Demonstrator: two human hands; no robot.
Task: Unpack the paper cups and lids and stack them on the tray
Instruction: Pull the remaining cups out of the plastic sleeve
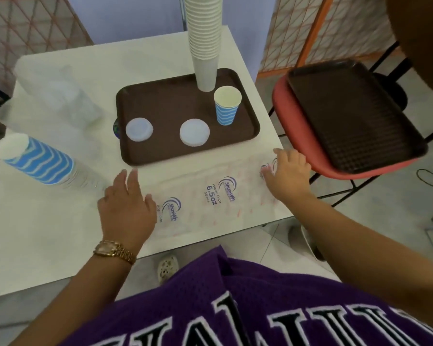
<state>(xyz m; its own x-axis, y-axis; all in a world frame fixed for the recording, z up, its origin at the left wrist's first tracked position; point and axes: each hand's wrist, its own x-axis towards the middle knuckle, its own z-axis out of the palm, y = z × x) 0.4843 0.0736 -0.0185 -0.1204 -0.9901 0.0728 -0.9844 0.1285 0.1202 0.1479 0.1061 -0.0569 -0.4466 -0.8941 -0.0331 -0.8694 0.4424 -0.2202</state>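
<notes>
**Both hands flat on the empty cup sleeve, in front of the brown tray**

Landmark: the brown rectangular plastic tray [160,101] in the middle of the white square counter [35,240].

Far left of the tray, near the counter's left edge, a sleeve of blue-and-white wavy-striped paper cups in clear wrap [35,163] lies on its side. Behind it sits a blurred clear plastic bag [58,96]; its contents cannot be made out. Bare counter lies between these and the tray's left rim.

In front of the tray, along the counter's near edge, a flattened clear plastic sleeve printed "Paper Cups 6.5oz" [210,196] lies spread. The left hand [126,208], wearing a gold wristwatch [114,250], rests on its left end with fingers straight and spread, grip wide and holding nothing. The right hand [289,173] presses its right end near the counter's right corner, fingers relaxed, grip likewise wide.

On the tray, two white round plastic lids [139,129] [194,132] lie side by side along its near rim, apart from each other. At its right rim a single blue-striped paper cup [226,106] stands upright, just beside a tall stack of white paper cups [205,46] at the far rim that rises out of view.

Right of the tray, beyond the counter's edge, a dark brown textured tray [355,116] rests on a red tray [283,106] atop a black-framed chair [390,86], close by the right hand.
</notes>
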